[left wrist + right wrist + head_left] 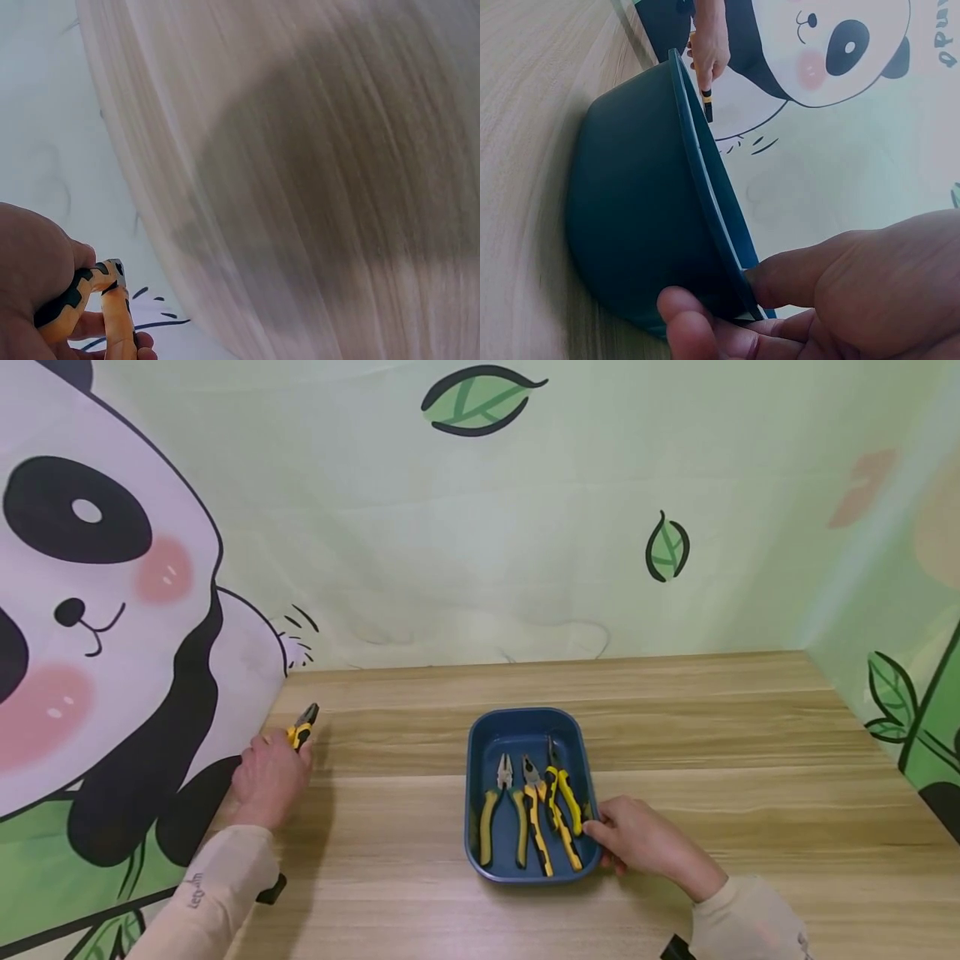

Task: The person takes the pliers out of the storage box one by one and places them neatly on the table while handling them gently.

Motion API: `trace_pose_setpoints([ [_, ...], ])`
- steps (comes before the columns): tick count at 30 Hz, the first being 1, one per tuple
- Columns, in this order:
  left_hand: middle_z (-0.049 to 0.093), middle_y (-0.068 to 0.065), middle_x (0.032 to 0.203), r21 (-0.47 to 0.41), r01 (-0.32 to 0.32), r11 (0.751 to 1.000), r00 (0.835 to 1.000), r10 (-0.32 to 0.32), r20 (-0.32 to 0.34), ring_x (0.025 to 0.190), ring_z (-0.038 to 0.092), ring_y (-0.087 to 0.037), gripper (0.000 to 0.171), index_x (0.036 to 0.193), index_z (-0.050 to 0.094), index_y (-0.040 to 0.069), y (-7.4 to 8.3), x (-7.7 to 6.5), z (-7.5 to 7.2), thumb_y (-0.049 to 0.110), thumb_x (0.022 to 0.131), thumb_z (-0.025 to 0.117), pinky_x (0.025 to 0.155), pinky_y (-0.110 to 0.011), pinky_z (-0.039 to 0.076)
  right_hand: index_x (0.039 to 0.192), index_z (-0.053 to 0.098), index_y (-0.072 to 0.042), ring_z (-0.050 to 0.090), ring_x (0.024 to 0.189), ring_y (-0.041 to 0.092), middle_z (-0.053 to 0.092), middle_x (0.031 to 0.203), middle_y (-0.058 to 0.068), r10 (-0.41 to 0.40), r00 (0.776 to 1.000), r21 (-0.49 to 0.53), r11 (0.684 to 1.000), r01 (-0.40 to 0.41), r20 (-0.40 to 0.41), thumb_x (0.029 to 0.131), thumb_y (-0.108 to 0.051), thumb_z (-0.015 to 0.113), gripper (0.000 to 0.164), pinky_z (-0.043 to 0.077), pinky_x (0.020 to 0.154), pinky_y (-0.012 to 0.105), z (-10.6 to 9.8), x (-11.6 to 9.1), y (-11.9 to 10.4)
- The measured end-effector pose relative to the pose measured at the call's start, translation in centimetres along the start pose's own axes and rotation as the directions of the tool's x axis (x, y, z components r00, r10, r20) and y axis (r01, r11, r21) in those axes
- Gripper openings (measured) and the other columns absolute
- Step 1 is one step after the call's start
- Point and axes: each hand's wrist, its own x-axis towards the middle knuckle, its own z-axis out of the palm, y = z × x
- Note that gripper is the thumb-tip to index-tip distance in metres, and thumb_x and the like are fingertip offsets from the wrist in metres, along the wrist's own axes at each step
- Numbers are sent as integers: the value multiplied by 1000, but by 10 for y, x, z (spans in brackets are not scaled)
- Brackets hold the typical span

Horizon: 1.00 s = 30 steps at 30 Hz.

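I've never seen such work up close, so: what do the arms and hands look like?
They are a person's: the left hand and right hand are bare, no gloves visible. The left sleeve and right sleeve are cream-coloured; small dark lettering marks the left one. A small black piece shows beside each sleeve.

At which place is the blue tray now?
In the head view, the blue tray stands just right of centre on the table, the right hand gripping its right rim.
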Motion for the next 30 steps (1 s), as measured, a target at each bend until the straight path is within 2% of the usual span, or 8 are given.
trace_pose_setpoints([
  [11, 50, -38, 100, 39, -4, 999, 1000, 4, -7, 91, 58, -55, 50, 110, 52, -16, -2, 1, 11, 33, 105, 53, 67, -62, 48, 87, 66, -1, 56, 47, 12, 61, 62, 1, -15, 1000, -1, 1000, 15, 2, 103, -10, 59, 20, 39, 47, 23, 0, 1, 1],
  [19, 48, -38, 103, 34, 18, 999, 999, -19, 29, 98, 54, -54, 51, 115, 51, -17, -2, 0, 14, 33, 106, 50, 72, -65, 48, 88, 66, -2, 56, 48, 13, 61, 62, 2, -6, 1000, 5, 1000, 6, 3, 104, -12, 59, 20, 38, 47, 23, 0, 1, 2],
  [30, 51, -40, 107, 40, 9, 999, 998, -12, 62, 100, 54, -56, 52, 117, 51, -17, -3, 0, 17, 33, 107, 49, 77, -66, 47, 88, 66, -1, 57, 48, 13, 62, 63, 1, -10, 1000, 10, 1000, 10, 10, 104, -11, 59, 20, 39, 47, 23, 0, 1, 2],
])
